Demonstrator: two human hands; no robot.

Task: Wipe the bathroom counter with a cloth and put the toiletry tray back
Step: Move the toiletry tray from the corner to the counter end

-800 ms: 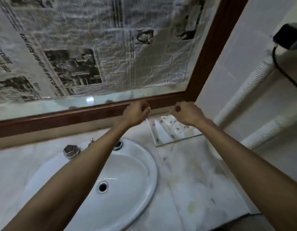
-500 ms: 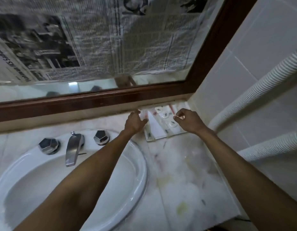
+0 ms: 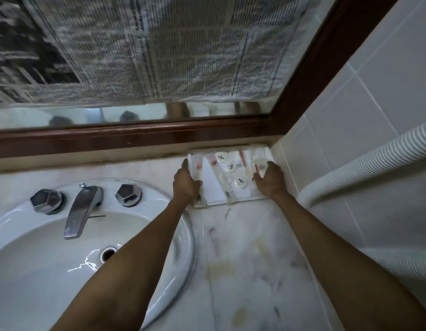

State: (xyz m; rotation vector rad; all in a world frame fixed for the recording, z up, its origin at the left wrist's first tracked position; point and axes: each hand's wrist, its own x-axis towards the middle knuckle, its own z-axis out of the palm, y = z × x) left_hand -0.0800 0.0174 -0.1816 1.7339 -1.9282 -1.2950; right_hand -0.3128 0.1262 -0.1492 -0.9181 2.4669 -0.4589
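Note:
A clear toiletry tray lies on the pale marble counter in the back right corner, under the mirror frame. It holds small round white items, white packets and thin red-and-white sticks. My left hand grips the tray's left edge, fingers curled around it. My right hand rests on the tray's right side, fingers on its rim. No cloth is in view.
A white oval sink with a chrome tap and two chrome knobs fills the left. Behind it, a wood-framed mirror is covered with newspaper. At right are the tiled wall and white ribbed hoses.
Both hands have come down from mid-air in front of the mirror frame onto the tray's two sides. The camera tilted down, and the tray now lies against the back corner.

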